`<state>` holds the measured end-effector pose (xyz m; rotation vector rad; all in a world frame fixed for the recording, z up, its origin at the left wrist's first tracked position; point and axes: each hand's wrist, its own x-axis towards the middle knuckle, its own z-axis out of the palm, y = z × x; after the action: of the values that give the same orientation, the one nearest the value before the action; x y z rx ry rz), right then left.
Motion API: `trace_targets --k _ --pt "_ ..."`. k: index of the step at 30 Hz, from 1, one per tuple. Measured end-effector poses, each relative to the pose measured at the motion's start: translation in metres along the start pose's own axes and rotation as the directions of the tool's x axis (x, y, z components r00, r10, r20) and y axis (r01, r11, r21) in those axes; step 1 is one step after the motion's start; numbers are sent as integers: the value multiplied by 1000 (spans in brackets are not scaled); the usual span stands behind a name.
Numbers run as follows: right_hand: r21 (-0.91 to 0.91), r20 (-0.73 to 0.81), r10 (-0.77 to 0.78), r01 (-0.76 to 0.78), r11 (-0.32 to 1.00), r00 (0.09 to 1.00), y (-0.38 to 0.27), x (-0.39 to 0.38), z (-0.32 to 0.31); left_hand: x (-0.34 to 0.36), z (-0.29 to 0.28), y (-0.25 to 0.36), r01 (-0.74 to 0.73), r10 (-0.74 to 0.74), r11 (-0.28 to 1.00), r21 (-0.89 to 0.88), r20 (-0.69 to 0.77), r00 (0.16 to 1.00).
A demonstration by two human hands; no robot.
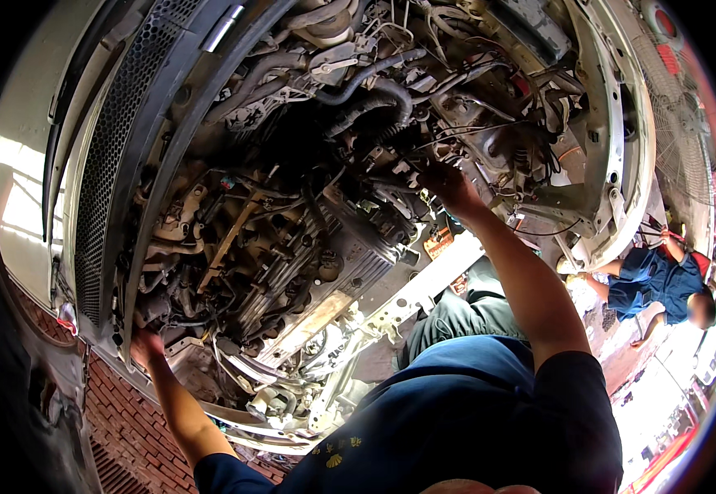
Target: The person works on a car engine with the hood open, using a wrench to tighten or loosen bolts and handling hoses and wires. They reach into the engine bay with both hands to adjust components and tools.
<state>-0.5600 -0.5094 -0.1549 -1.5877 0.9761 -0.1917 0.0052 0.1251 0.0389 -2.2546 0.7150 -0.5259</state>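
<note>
Leaning over a car's engine bay, I have both arms spread across it. My left hand [146, 347] is at the inner edge of the bay, beside the black cowl trim [103, 247]; its fingers are mostly hidden among dark parts there. Further right, my right hand [450, 188] reaches into the middle of the bay near a corrugated black hose [374, 107]. Deep shadow covers its fingertips, so what they touch does not show. Between the hands lies the engine [251, 255], with exposed metal pipes, brackets and wiring.
A pale metal crossmember [432, 284] runs along the front of the bay, close to my body. The white body rail [617, 148] borders the right side. Beyond it are a large fan [687, 123] and another person in dark blue [654, 284]. Brick paving [127, 420] shows at lower left.
</note>
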Motion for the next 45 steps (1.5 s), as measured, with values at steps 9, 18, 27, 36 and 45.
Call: trace_targets --k 9,18,27,36,45 --pt "-49 -15 -143 142 989 990 50 36 -53 11 -59 26 74 -80 997 31 289 954" --pt "361 -170 216 -143 922 961 26 27 -31 6 -81 29 -48 28 996 70 264 964" --pt "427 -244 180 -61 902 953 61 16 -2 14 -103 42 -41 28 997 61 206 978" --pt "602 -429 381 -55 796 819 73 -22 39 4 -61 14 -94 51 981 172 235 971" --pt "976 -183 481 101 190 858 89 -5 44 14 -73 34 17 -38 997 77 283 958"
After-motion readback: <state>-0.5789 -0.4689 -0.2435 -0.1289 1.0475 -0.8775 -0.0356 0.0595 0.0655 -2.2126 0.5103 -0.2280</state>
